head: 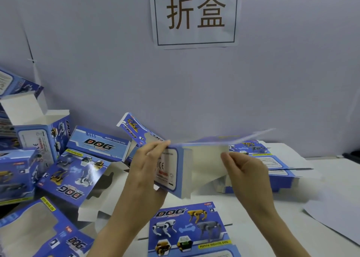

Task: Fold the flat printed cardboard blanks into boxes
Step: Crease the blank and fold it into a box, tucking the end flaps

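I hold a blue printed cardboard blank (191, 167) above the table, partly opened into a box shape with its white inside showing. My left hand (149, 171) grips its left side panel, fingers curled over the top edge and thumb underneath. My right hand (243, 171) pinches the white inner panel on the right. Its upper flap is blurred. A flat blank (190, 229) printed with robot dogs lies on the table just below my hands. A stack of flat blanks (272, 159) lies behind my right hand.
Several folded blue boxes (74, 177) are heaped at the left, some with open white flaps. A paper sign (195, 15) hangs on the grey wall. Loose white sheets (335, 214) lie at the right on the white table (321, 180).
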